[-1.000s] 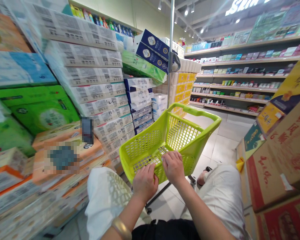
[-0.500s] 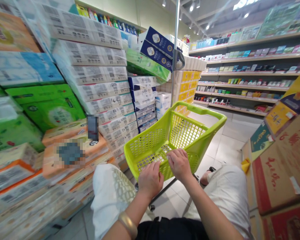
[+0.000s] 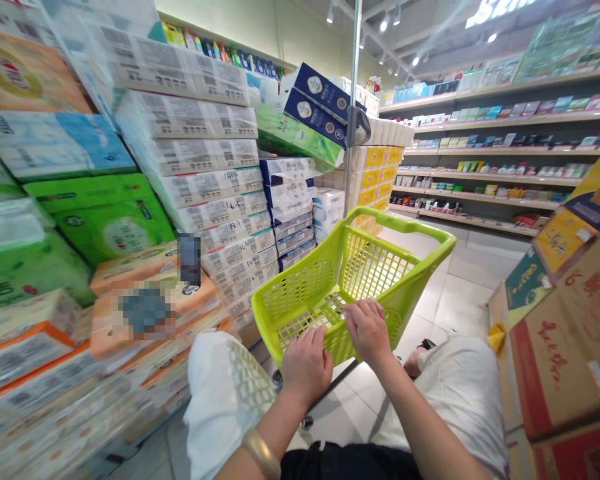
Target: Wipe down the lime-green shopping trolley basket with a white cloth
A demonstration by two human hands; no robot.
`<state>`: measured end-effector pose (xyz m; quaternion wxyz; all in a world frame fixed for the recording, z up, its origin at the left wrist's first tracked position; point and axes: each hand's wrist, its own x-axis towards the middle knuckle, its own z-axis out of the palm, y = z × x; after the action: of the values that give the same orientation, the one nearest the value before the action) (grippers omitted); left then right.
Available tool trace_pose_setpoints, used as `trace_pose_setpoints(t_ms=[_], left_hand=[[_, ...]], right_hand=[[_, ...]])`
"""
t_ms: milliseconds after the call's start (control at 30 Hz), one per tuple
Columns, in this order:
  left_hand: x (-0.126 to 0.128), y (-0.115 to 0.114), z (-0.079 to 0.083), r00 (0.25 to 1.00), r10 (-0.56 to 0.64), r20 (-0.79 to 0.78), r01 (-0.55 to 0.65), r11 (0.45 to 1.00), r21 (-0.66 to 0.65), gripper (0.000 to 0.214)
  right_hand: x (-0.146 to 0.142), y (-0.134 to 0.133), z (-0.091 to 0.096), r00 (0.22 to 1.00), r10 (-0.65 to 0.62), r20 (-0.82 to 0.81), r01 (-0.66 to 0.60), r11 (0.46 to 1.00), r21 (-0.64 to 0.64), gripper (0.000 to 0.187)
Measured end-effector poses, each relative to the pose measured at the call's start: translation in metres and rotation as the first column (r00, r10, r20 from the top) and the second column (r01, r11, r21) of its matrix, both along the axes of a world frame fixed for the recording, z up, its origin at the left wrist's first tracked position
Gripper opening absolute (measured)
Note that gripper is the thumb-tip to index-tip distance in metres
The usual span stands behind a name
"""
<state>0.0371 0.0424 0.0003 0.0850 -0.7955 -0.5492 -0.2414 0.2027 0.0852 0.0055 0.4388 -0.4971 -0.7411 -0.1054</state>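
Gripping the near rim of the lime-green cart (image 3: 307,283) with left hand (image 3: 307,363) and right hand (image 3: 370,328) side by side, with fingers of both curled over the edge, perhaps to steady it between knees in white trousers (image 3: 220,400). Left of the cart, white wrapped packs (image 3: 215,190) in a flat-laid stack, probably for stability, with handwritten figures too blurred to trust. Beyond the cart, navy packs (image 3: 323,90) aslant on a green pack (image 3: 295,137), with a printed "10" on the lower. Right of the cart, cardboard cartons (image 3: 555,363) with red Chinese lettering, only partly legible.
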Motion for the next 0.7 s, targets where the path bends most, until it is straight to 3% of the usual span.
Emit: trace_pose_setpoints(t_ms=[67, 167, 300, 367, 567, 700], left_hand=[[0.001, -0.001, 0.0, 1.0, 0.009, -0.001, -0.009, 1.0, -0.003, 0.036], [0.003, -0.001, 0.0, 1.0, 0.018, 0.001, -0.018, 1.0, 0.004, 0.036], [0.002, -0.001, -0.001, 1.0, 0.011, 0.003, -0.011, 1.0, 0.018, 0.035], [0.0, -0.001, -0.001, 1.0, 0.002, 0.002, -0.002, 1.0, 0.014, 0.035], [0.0, -0.002, -0.001, 1.0, 0.013, -0.004, -0.013, 1.0, 0.014, 0.037], [0.002, -0.001, -0.002, 1.0, 0.016, 0.0, -0.016, 1.0, 0.023, 0.038]], right_hand=[[0.009, 0.005, 0.002, 0.996, -0.076, -0.036, 0.076, 0.997, 0.006, 0.019], [-0.002, 0.002, -0.002, 0.991, -0.114, -0.066, 0.113, 0.994, -0.008, 0.019], [-0.03, -0.012, -0.011, 0.999, 0.014, -0.031, -0.014, 1.0, -0.016, 0.018], [-0.031, -0.013, -0.011, 0.999, 0.054, 0.004, -0.054, 0.998, -0.02, 0.017], [-0.002, 0.003, -0.001, 0.992, -0.117, -0.048, 0.118, 0.993, 0.011, 0.019], [-0.018, -0.005, -0.007, 0.994, -0.101, -0.052, 0.1, 0.995, -0.005, 0.018]])
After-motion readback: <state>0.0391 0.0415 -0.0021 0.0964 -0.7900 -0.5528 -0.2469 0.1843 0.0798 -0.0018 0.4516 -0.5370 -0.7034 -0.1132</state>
